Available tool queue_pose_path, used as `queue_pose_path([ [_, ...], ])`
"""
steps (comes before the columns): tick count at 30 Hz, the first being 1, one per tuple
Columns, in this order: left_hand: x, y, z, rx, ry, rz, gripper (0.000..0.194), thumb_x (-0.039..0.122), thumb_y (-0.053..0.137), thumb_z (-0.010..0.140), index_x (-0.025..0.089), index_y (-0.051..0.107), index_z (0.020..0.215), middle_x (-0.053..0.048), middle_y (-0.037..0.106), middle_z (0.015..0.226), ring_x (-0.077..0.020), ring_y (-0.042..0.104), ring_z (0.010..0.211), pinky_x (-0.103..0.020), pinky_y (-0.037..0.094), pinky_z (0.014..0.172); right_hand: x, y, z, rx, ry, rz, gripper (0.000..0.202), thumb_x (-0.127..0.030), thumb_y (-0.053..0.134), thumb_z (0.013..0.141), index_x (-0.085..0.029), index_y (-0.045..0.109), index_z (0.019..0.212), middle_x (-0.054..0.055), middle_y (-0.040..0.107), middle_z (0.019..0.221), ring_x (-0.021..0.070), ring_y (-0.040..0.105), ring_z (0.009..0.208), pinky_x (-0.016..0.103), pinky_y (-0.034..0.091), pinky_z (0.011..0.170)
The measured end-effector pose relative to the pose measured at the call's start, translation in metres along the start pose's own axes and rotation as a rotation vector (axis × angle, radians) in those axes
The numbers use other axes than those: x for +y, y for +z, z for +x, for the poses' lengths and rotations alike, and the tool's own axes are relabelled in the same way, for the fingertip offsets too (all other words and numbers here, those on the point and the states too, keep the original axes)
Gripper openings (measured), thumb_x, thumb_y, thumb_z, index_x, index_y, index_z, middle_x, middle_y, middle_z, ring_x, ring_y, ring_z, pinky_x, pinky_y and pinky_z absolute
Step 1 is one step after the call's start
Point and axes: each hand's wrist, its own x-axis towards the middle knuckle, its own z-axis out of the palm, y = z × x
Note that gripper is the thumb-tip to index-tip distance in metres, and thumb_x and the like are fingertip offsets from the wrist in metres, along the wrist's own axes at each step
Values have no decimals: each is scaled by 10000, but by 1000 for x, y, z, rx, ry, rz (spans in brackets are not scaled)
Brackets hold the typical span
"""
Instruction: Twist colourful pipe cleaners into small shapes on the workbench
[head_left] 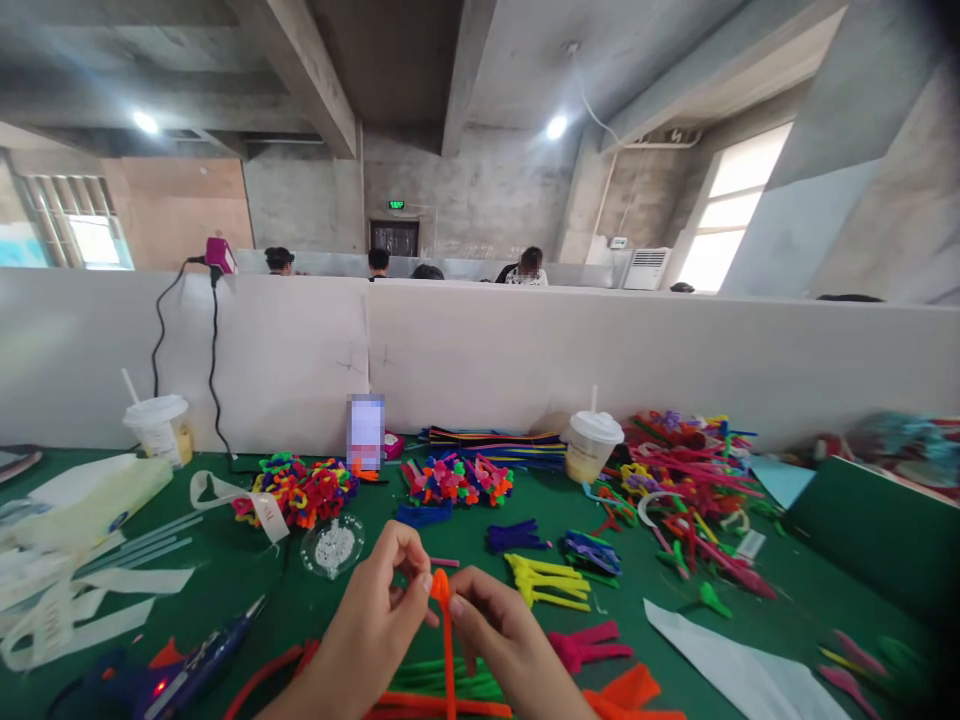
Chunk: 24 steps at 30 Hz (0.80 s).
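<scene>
Both hands meet at the front middle of the green table, around an orange pipe cleaner (450,650). Its upper end is bent into a small loop, and a straight stem hangs below. My left hand (390,595) pinches the loop from the left, thumb against fingers. On the other side, my right hand (499,625) is closed on the same piece with thumb and forefinger. Beneath the hands lie green pipe cleaners (480,682) and more orange ones (427,706). Yellow bent pieces (547,582) and magenta pieces (592,645) rest right of my right hand.
A glue gun (202,665) with a red light lies front left. Behind the hands are a dish of white beads (334,547), colourful pipe-cleaner heaps (457,480) and a lidded cup (592,447). A white partition (600,340) bounds the table's back; people sit beyond it.
</scene>
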Motion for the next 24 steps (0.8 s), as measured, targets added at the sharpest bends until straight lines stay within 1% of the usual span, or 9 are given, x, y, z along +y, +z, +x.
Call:
queue_pose_path([
  [3, 7, -1, 0, 45, 29, 1, 89, 276, 440, 786, 192, 417, 771, 23, 433, 748, -90, 507, 614, -228, 498, 572, 0, -2, -6, -5, 8, -56, 414, -563, 467, 723, -151, 507, 711, -33, 371, 584, 78, 344, 516, 204, 296, 475],
  [5, 10, 1, 0, 77, 43, 6, 80, 269, 447, 779, 194, 420, 779, 24, 427, 746, -95, 503, 629, -231, 503, 567, 0, -4, -10, 9, 6, -90, 377, -526, 488, 724, -151, 504, 691, -28, 380, 598, 86, 347, 550, 210, 293, 503],
  [8, 12, 5, -2, 119, 65, -1, 85, 258, 457, 772, 198, 423, 822, 25, 425, 744, -102, 500, 649, -237, 512, 563, -5, -8, -15, 25, 0, -111, 349, -493, 493, 729, -153, 489, 655, -27, 386, 601, 89, 338, 566, 214, 280, 520],
  [10, 11, 9, -3, 145, 85, 0, 96, 256, 454, 776, 200, 422, 847, 26, 423, 750, -102, 500, 660, -244, 519, 575, -8, -11, -17, 3, 3, -92, 338, -488, 489, 729, -154, 494, 673, -31, 383, 596, 86, 327, 553, 212, 270, 511],
  [13, 11, 16, -4, 166, 108, 17, 94, 256, 450, 784, 197, 425, 853, 22, 421, 769, -101, 503, 673, -250, 527, 589, -10, -15, -18, -33, 9, -65, 313, -468, 495, 728, -159, 492, 679, -34, 395, 585, 84, 331, 533, 208, 272, 498],
  [17, 11, 23, -4, 184, 121, 13, 112, 262, 464, 776, 193, 439, 861, 19, 424, 777, -102, 505, 669, -246, 530, 564, -9, -23, -20, -36, -8, -94, 302, -453, 481, 740, -164, 474, 649, -35, 415, 563, 81, 342, 511, 206, 269, 487],
  [21, 11, 27, -5, 203, 117, 10, 107, 265, 474, 767, 186, 464, 839, 19, 433, 769, -101, 499, 668, -244, 535, 553, -11, -32, -23, -43, -14, -128, 272, -424, 481, 742, -161, 489, 672, -30, 434, 580, 90, 371, 543, 209, 286, 513],
  [24, 10, 31, -5, 215, 95, -1, 108, 266, 483, 755, 178, 482, 818, 14, 448, 768, -107, 503, 670, -244, 535, 535, -9, -38, -26, -41, -46, -202, 232, -376, 466, 762, -162, 505, 683, -22, 450, 593, 102, 399, 570, 215, 305, 534],
])
